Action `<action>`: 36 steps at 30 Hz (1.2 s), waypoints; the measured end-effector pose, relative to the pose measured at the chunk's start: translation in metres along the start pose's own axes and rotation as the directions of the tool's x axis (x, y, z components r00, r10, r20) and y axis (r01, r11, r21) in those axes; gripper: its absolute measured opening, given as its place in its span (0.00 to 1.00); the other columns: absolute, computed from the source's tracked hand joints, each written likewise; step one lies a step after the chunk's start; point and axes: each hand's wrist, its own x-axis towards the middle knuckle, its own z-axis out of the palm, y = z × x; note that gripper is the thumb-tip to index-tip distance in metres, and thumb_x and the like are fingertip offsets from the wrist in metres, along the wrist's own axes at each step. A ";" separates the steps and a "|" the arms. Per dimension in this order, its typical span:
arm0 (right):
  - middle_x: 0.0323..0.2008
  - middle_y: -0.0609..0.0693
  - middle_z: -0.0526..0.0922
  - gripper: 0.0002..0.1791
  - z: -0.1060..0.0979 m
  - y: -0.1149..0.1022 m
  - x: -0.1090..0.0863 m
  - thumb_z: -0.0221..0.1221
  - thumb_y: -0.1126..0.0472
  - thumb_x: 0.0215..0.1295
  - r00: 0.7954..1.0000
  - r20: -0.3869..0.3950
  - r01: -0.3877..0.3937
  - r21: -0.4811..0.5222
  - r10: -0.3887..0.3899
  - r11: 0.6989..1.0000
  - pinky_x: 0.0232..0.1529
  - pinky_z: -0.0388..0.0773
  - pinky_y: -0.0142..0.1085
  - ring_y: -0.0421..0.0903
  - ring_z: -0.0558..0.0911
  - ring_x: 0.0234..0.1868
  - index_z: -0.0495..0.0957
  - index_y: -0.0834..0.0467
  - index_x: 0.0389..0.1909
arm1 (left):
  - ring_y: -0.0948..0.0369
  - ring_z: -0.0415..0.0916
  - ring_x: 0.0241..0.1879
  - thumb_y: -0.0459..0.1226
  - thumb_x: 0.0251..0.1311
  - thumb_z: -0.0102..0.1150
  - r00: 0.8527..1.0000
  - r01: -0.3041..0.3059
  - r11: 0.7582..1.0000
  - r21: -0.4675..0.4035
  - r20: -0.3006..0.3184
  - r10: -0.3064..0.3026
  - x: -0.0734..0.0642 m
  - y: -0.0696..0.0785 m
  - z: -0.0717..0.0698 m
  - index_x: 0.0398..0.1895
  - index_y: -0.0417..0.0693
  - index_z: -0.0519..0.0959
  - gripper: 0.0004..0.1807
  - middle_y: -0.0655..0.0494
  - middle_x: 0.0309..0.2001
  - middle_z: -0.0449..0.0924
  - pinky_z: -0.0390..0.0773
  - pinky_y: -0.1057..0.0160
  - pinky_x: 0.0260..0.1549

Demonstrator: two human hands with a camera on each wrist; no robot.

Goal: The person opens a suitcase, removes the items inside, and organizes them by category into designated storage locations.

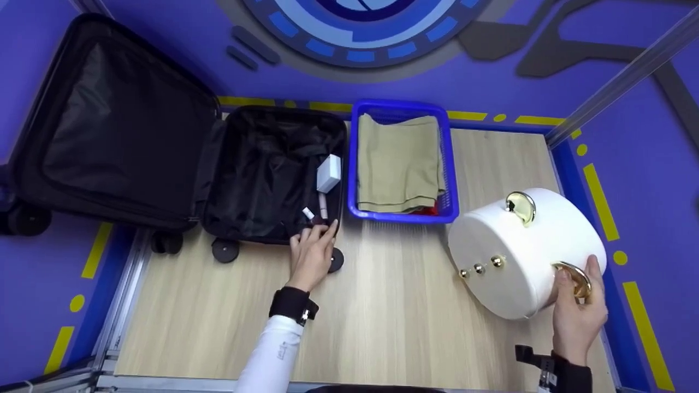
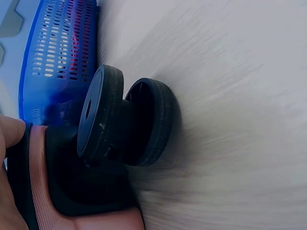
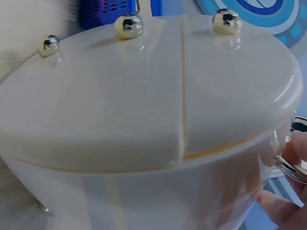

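My left hand (image 1: 313,256) is at the front right corner of the black-lined suitcase half (image 1: 262,180), its fingertips over the rim. In the left wrist view a finger (image 2: 10,132) lies on that rim. Close by the fingertips lies a small dark item with a white cap (image 1: 308,213). A pale slim tube (image 1: 323,204) and a white box (image 1: 329,173) are behind it in the suitcase. My right hand (image 1: 580,316) grips a gold handle (image 1: 576,279) of a white drum-shaped container (image 1: 562,229), which stands tilted, its knobbed flat face (image 3: 120,96) turned leftward.
A blue basket (image 1: 454,191) with folded khaki cloth (image 1: 398,164) and something red stands right of the suitcase. The suitcase lid (image 1: 125,120) is raised at the left. Black wheels (image 2: 100,115) jut from the suitcase's front. Blue walls enclose the wooden table (image 1: 393,305).
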 end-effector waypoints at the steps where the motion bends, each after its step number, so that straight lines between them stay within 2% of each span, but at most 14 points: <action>1: 0.80 0.47 0.61 0.24 0.000 -0.002 0.000 0.62 0.62 0.72 1.000 -0.008 0.013 0.014 -0.013 1.000 0.76 0.55 0.34 0.42 0.54 0.81 0.77 0.61 0.67 | 0.49 0.75 0.51 0.40 0.75 0.56 1.000 -0.005 1.000 -0.003 -0.013 0.005 0.001 0.000 0.001 0.71 0.55 0.77 0.23 0.53 0.56 0.82 0.64 0.44 0.56; 3: 0.79 0.50 0.63 0.20 0.002 -0.007 -0.001 0.65 0.63 0.68 0.995 -0.024 0.095 -0.021 -0.096 0.995 0.79 0.50 0.38 0.44 0.56 0.80 0.80 0.65 0.60 | 0.49 0.75 0.50 0.39 0.74 0.57 0.999 -0.013 1.000 -0.019 -0.041 0.012 0.003 0.000 0.000 0.70 0.53 0.78 0.22 0.53 0.55 0.82 0.64 0.44 0.55; 5: 0.77 0.54 0.66 0.18 0.007 -0.015 -0.004 0.68 0.68 0.63 0.967 -0.026 0.251 -0.105 -0.255 0.962 0.80 0.47 0.42 0.49 0.58 0.80 0.81 0.69 0.54 | 0.49 0.75 0.49 0.38 0.73 0.58 0.997 -0.014 0.999 -0.050 -0.072 0.010 0.004 0.001 -0.002 0.68 0.51 0.80 0.21 0.52 0.54 0.82 0.64 0.44 0.55; 7: 0.73 0.58 0.71 0.19 0.012 -0.020 -0.004 0.71 0.70 0.59 0.892 -0.004 0.440 -0.218 -0.452 0.871 0.80 0.47 0.45 0.55 0.60 0.79 0.82 0.70 0.50 | 0.49 0.75 0.48 0.35 0.71 0.60 0.992 -0.031 0.995 -0.097 -0.127 0.018 0.005 0.005 -0.002 0.64 0.48 0.83 0.20 0.51 0.52 0.82 0.63 0.43 0.54; 10: 0.67 0.63 0.77 0.17 0.022 -0.027 -0.002 0.72 0.71 0.54 0.745 0.049 0.644 -0.316 -0.666 0.697 0.79 0.50 0.52 0.63 0.63 0.77 0.85 0.72 0.45 | 0.49 0.75 0.48 0.30 0.64 0.63 0.978 -0.075 0.984 -0.163 -0.205 0.041 0.006 0.021 0.001 0.58 0.46 0.85 0.19 0.49 0.51 0.81 0.63 0.42 0.53; 12: 0.64 0.62 0.80 0.14 0.027 -0.029 0.002 0.73 0.68 0.56 0.691 0.091 0.696 -0.352 -0.718 0.626 0.78 0.50 0.57 0.64 0.66 0.75 0.86 0.69 0.43 | 0.49 0.75 0.49 0.28 0.61 0.64 0.971 -0.112 0.975 -0.194 -0.228 0.066 0.008 0.038 0.005 0.56 0.46 0.86 0.19 0.49 0.51 0.80 0.62 0.41 0.53; 13: 0.63 0.61 0.81 0.14 0.029 -0.031 0.002 0.73 0.66 0.57 0.680 0.113 0.703 -0.380 -0.724 0.601 0.77 0.49 0.60 0.64 0.68 0.74 0.87 0.68 0.43 | 0.49 0.74 0.51 0.28 0.60 0.64 0.972 -0.126 0.970 -0.210 -0.223 0.078 0.010 0.048 0.007 0.55 0.47 0.86 0.19 0.49 0.52 0.79 0.62 0.41 0.54; 15: 0.61 0.60 0.83 0.14 0.032 -0.035 0.002 0.73 0.62 0.60 0.676 0.159 0.699 -0.447 -0.719 0.559 0.76 0.46 0.64 0.65 0.71 0.72 0.87 0.65 0.43 | 0.50 0.74 0.53 0.29 0.60 0.63 0.976 -0.155 0.957 -0.244 -0.186 0.111 0.012 0.071 0.012 0.56 0.49 0.85 0.20 0.50 0.54 0.79 0.62 0.42 0.56; 19: 0.58 0.59 0.85 0.16 0.034 -0.038 0.000 0.72 0.56 0.62 0.704 0.239 0.663 -0.561 -0.669 0.496 0.74 0.45 0.68 0.64 0.76 0.66 0.88 0.61 0.47 | 0.52 0.73 0.57 0.31 0.63 0.61 0.977 -0.211 0.922 -0.325 -0.059 0.202 0.014 0.113 0.022 0.59 0.50 0.83 0.21 0.52 0.56 0.78 0.63 0.45 0.58; 23: 0.55 0.57 0.87 0.15 0.034 -0.037 -0.003 0.71 0.54 0.63 0.724 0.280 0.647 -0.595 -0.631 0.477 0.71 0.52 0.67 0.64 0.79 0.60 0.89 0.57 0.47 | 0.56 0.75 0.58 0.33 0.66 0.58 0.964 -0.217 0.888 -0.405 0.057 0.261 0.016 0.149 0.032 0.62 0.48 0.81 0.20 0.53 0.58 0.78 0.68 0.53 0.59; 26: 0.53 0.56 0.88 0.13 0.036 -0.036 -0.003 0.70 0.53 0.65 0.723 0.276 0.644 -0.602 -0.633 0.472 0.69 0.55 0.66 0.63 0.80 0.58 0.90 0.56 0.45 | 0.59 0.77 0.57 0.33 0.69 0.57 0.951 -0.183 0.852 -0.491 0.131 0.280 0.020 0.174 0.038 0.64 0.48 0.79 0.20 0.54 0.60 0.77 0.72 0.62 0.59; 29: 0.51 0.56 0.89 0.12 0.038 -0.035 -0.002 0.70 0.53 0.65 0.725 0.251 0.633 -0.612 -0.641 0.475 0.69 0.56 0.65 0.63 0.80 0.56 0.91 0.56 0.43 | 0.60 0.79 0.54 0.33 0.71 0.57 0.930 -0.176 0.816 -0.551 0.179 0.321 0.025 0.197 0.043 0.65 0.48 0.78 0.20 0.54 0.61 0.77 0.75 0.68 0.55; 32: 0.51 0.56 0.89 0.12 0.039 -0.034 -0.002 0.70 0.52 0.65 0.727 0.237 0.623 -0.624 -0.645 0.473 0.68 0.57 0.65 0.64 0.80 0.55 0.91 0.56 0.43 | 0.62 0.79 0.54 0.38 0.73 0.59 0.908 -0.214 0.814 -0.540 0.197 0.370 0.029 0.217 0.048 0.66 0.49 0.77 0.20 0.54 0.62 0.77 0.74 0.70 0.54; 36: 0.52 0.56 0.89 0.13 0.039 -0.034 -0.003 0.70 0.52 0.65 0.732 0.239 0.616 -0.633 -0.638 0.469 0.66 0.59 0.66 0.64 0.79 0.56 0.90 0.56 0.43 | 0.67 0.78 0.55 0.46 0.73 0.61 0.890 -0.274 0.835 -0.477 0.203 0.408 0.034 0.235 0.055 0.64 0.54 0.79 0.20 0.59 0.59 0.79 0.70 0.71 0.55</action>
